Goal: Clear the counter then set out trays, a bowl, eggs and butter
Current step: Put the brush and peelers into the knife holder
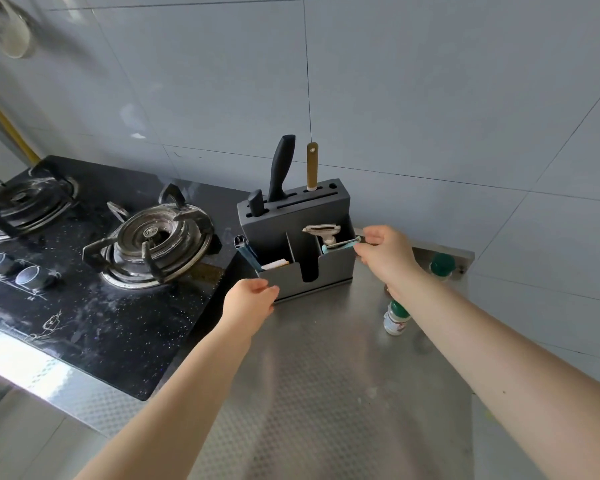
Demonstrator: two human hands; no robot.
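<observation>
A grey knife and utensil holder (300,230) stands on the steel counter (326,375) near the wall, right of the hob. Black-handled knives (283,168) and a wooden-handled tool (312,166) stick up from its slots; a peeler (323,232) lies in its front right compartment. My left hand (248,303) grips the holder's front left corner. My right hand (385,252) grips its right side, fingers at the rim by the peeler. No trays, bowl, eggs or butter are in view.
A black glass gas hob (94,271) with two burners fills the left. A small green-capped bottle (397,317) stands under my right forearm, another green-capped bottle (442,265) by the wall. Tiled walls close the back and right. The counter's front edge runs lower left.
</observation>
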